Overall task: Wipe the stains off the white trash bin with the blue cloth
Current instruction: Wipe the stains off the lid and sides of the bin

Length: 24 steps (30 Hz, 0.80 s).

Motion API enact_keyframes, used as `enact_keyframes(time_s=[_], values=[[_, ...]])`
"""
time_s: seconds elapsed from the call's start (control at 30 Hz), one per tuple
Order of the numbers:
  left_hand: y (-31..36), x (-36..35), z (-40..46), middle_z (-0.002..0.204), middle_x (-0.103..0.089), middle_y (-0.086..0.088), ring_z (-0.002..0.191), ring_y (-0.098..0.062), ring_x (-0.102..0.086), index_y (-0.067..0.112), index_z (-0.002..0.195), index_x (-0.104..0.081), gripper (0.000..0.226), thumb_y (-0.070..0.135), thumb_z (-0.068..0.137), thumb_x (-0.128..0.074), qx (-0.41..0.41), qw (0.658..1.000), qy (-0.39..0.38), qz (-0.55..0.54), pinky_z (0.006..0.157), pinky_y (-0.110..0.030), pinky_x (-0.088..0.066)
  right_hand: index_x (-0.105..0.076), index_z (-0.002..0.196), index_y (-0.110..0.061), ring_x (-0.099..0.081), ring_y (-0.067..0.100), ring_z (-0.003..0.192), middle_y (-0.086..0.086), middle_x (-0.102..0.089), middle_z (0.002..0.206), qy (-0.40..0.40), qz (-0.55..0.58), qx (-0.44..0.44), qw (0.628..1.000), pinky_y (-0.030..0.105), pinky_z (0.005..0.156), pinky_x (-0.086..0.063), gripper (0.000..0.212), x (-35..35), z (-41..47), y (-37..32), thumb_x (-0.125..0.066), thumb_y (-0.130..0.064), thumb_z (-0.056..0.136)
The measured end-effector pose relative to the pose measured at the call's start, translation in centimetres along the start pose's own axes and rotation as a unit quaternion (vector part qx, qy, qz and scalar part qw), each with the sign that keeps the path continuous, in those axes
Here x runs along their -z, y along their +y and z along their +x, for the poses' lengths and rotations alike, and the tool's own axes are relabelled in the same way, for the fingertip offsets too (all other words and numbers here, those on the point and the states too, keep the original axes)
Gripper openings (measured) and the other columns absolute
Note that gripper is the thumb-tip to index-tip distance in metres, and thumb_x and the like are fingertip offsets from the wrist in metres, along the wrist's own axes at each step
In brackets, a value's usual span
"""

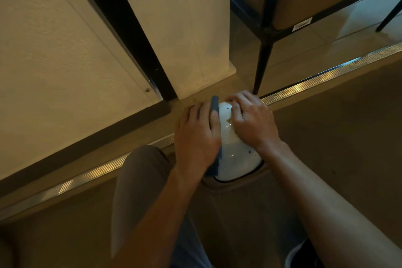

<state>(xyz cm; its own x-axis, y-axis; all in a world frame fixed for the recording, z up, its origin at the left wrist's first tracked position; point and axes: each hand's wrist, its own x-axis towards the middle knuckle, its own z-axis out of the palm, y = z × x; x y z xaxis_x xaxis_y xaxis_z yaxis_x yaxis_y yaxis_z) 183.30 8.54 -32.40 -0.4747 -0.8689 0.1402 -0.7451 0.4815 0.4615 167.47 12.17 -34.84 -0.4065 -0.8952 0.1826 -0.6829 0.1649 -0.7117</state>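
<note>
The white trash bin (236, 160) lies tilted on the floor between my knees, its rounded white surface facing up with brown stains and small specks on it. My left hand (195, 135) rests on the bin's left side and holds the blue cloth (214, 104), which sticks out above my fingers and hangs below my palm. My right hand (252, 118) presses on the bin's upper right side with bent fingers, holding it steady. Both hands cover much of the bin.
A white wall corner (191, 54) and a dark door frame (139, 50) stand just beyond the bin. A black-legged chair (264, 54) is at the upper right. A metal floor strip (315, 81) runs diagonally across. My knee (139, 172) is at lower left.
</note>
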Motion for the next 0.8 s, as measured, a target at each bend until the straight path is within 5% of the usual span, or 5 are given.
enact_keyframes(time_s=[0.13, 0.33, 0.5, 0.63, 0.8], values=[[-1.9, 0.0, -3.0, 0.155, -0.043, 0.001, 0.147, -0.014, -0.034, 0.023, 0.152, -0.041, 0.046, 0.039, 0.109, -0.032, -0.001, 0.997, 0.004, -0.079, 0.118, -0.035, -0.028, -0.066, 0.117, -0.024, -0.055, 0.005, 0.108, -0.012, -0.061, 0.116, -0.004, 0.008, 0.005, 1.0, 0.028, 0.086, -0.045, 0.035, 0.0, 0.0, 0.3, -0.036, -0.034, 0.103], [-0.8, 1.5, 5.5, 0.074, -0.055, 0.001, 0.068, -0.014, -0.053, 0.019, 0.079, -0.06, 0.04, 0.038, 0.105, -0.037, 0.158, 0.976, -0.129, -0.072, 0.061, -0.032, -0.035, -0.067, 0.118, -0.023, -0.057, 0.008, 0.108, -0.009, -0.063, 0.116, 0.005, -0.004, 0.005, 1.0, 0.028, 0.086, -0.045, 0.037, 0.0, -0.1, -0.2, -0.036, -0.033, 0.102], [1.3, 0.1, 2.5, 0.11, -0.068, -0.002, 0.102, -0.018, -0.061, 0.02, 0.12, -0.065, 0.042, 0.039, 0.108, -0.029, 0.025, 0.998, -0.042, 0.026, 0.093, -0.044, -0.049, -0.066, 0.116, -0.024, -0.057, 0.007, 0.103, -0.01, -0.062, 0.115, 0.014, -0.01, 0.01, 1.0, 0.025, 0.081, -0.045, 0.037, -0.3, -0.1, 0.0, -0.033, -0.035, 0.101], [-0.2, -0.6, -4.5, 0.165, -0.032, -0.002, 0.157, -0.022, -0.016, 0.019, 0.156, -0.038, 0.052, 0.04, 0.109, -0.028, -0.026, 1.0, 0.016, -0.005, 0.126, -0.046, -0.019, -0.065, 0.115, -0.026, -0.053, 0.002, 0.102, -0.012, -0.061, 0.115, 0.003, 0.001, 0.014, 1.0, 0.011, 0.078, -0.035, 0.033, -0.3, 0.1, 0.7, -0.036, -0.035, 0.103], [-1.9, 0.0, -2.2, 0.137, -0.056, -0.004, 0.127, -0.014, -0.053, 0.02, 0.137, -0.054, 0.039, 0.038, 0.11, -0.034, 0.079, 0.983, 0.011, -0.166, 0.107, -0.037, -0.045, -0.065, 0.119, -0.023, -0.055, 0.003, 0.105, -0.01, -0.06, 0.117, -0.015, 0.034, 0.023, 0.999, 0.017, 0.084, -0.042, 0.036, 0.0, -0.1, 0.8, -0.035, -0.036, 0.104]])
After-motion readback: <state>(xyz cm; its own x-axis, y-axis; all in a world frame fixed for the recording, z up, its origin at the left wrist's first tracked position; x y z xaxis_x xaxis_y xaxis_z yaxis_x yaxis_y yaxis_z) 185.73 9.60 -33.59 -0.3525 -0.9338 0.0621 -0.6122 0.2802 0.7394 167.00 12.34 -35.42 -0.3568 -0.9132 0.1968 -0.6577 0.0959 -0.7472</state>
